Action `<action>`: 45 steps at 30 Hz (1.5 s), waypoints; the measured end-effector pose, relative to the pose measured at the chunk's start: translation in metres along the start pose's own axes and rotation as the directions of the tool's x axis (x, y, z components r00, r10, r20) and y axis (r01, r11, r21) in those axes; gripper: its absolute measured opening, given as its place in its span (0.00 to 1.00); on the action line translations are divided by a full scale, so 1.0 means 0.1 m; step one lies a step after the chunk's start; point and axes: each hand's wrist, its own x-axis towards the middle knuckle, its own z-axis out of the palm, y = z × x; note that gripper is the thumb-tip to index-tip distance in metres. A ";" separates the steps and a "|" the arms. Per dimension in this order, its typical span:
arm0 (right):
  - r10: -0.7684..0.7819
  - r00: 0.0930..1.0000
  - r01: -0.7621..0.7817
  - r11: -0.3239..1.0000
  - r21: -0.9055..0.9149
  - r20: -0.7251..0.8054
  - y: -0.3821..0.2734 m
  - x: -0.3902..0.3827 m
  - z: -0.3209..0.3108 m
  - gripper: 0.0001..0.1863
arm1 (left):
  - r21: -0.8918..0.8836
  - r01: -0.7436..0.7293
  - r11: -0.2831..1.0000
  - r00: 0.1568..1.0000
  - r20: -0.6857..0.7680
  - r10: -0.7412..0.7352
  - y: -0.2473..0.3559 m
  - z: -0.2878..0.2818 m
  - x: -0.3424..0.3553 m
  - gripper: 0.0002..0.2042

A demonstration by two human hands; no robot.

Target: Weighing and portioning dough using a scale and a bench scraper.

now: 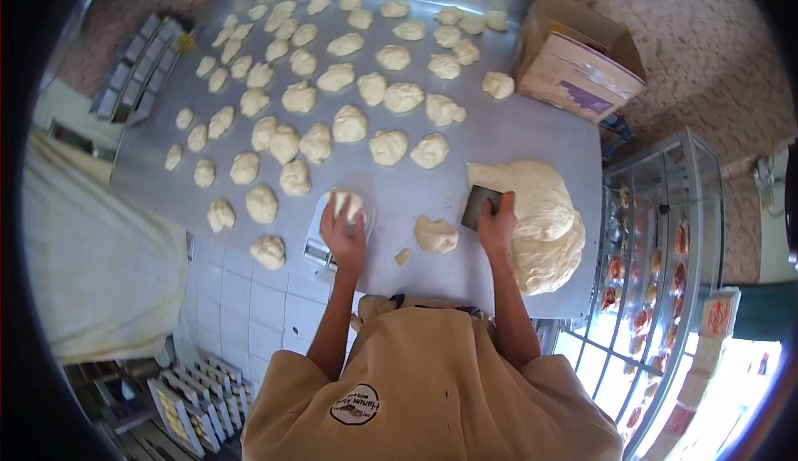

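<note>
My left hand [342,232] has its fingers curled round a dough piece [348,203] on a white kitchen scale [317,249] at the table's near edge. In my right hand [497,224] is a dark, flat dough scraper [480,207], its blade by the left side of a large dough mass [544,228]. Between my hands lie a medium dough lump [436,235] and a small dough scrap [402,256]. Many separate dough pieces [350,123] are spread over the metal table [465,141], mostly beyond and to the left of the scale.
A cardboard box [582,74] stands at the table's far right. Metal pans [137,70] sit by the far left edge. To the right is a glass display case [657,278] with packaged goods. A cream cloth [91,253] hangs at left, above a rack of trays [199,403].
</note>
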 end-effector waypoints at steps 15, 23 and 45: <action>-0.037 0.998 0.042 0.994 0.101 -0.049 -0.10 -0.49 -0.20 0.12 | -0.155 -0.176 0.972 0.569 0.790 0.229 -0.38 0.11 -0.93 0.29; -0.141 0.981 0.134 0.989 0.057 0.136 -0.10 -0.77 -0.02 0.12 | 0.094 -0.393 0.915 0.802 0.522 0.291 -0.73 -0.21 0.33 0.27; -0.395 0.838 0.477 0.865 -0.155 0.378 -0.44 -0.67 0.26 0.13 | 0.090 -0.108 0.990 0.942 0.329 0.073 -0.12 -0.30 0.17 0.29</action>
